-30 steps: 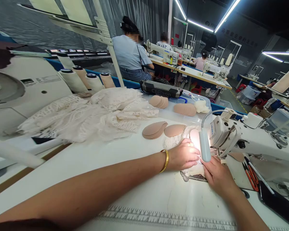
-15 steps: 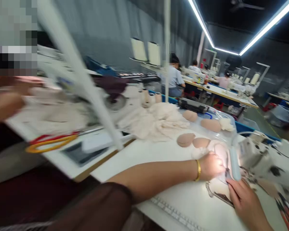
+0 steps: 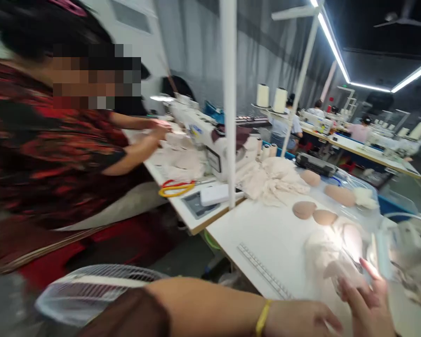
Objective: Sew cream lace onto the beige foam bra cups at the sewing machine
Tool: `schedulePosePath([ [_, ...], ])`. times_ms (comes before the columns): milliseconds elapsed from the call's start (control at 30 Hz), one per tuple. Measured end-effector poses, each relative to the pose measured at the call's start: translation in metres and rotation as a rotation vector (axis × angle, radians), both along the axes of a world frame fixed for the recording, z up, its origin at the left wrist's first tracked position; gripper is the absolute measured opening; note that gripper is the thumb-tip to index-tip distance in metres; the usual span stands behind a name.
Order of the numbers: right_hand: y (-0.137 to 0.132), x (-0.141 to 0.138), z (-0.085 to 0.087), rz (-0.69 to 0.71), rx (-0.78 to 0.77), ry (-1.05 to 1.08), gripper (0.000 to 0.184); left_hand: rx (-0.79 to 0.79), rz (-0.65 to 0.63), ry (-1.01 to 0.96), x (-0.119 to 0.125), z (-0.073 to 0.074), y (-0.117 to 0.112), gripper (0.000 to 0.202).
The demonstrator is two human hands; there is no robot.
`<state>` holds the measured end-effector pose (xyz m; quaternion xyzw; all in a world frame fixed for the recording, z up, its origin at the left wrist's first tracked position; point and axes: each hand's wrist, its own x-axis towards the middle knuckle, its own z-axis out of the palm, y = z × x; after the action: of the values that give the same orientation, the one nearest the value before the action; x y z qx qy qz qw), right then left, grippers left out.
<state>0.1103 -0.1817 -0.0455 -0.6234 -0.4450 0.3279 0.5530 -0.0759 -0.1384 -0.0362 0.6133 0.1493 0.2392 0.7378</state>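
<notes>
My left hand [image 3: 301, 320], with a gold bangle on the wrist, lies low on the white table [image 3: 266, 234]; its fingers are blurred. My right hand [image 3: 368, 299] is raised beside it with fingers stretched apart, the tips at the edge of a pale lace and foam piece [image 3: 328, 255]. That piece lies brightly lit under the lamp of my sewing machine [image 3: 407, 243].
A person in red and black clothing [image 3: 56, 150] works at the neighbouring sewing machine [image 3: 210, 145] on the left. On the tables lie red and yellow scissors [image 3: 175, 187], a lace pile [image 3: 273, 180] and tan foam cups [image 3: 303, 209]. A white pole [image 3: 228, 103] rises ahead. A fan [image 3: 91, 285] stands at bottom left.
The view has swung left, bringing the neighbouring person into sight. My left hand has drawn back from the lit piece toward me, and my right hand has lifted with fingers spread.
</notes>
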Motion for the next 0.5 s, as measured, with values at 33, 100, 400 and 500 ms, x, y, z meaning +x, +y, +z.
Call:
schedulePosePath([
  [33, -0.009, -0.012, 0.004, -0.008, 0.029, 0.047, 0.089, -0.065, 0.01, -0.028, -0.005, 0.003, -0.006, 0.046],
  [100, -0.027, -0.038, 0.008, -0.017, 0.102, 0.101, 0.085, -0.342, 0.203, -0.126, -0.014, 0.012, -0.007, 0.042],
  [400, -0.053, -0.056, 0.007, -0.037, 0.091, 0.232, 0.081, -0.726, 0.286, -0.213, -0.02, 0.029, 0.009, 0.033],
  [500, -0.053, -0.054, 0.012, -0.078, 0.102, 0.287, 0.082, -0.836, 0.182, -0.233, -0.016, 0.031, 0.006, 0.037],
])
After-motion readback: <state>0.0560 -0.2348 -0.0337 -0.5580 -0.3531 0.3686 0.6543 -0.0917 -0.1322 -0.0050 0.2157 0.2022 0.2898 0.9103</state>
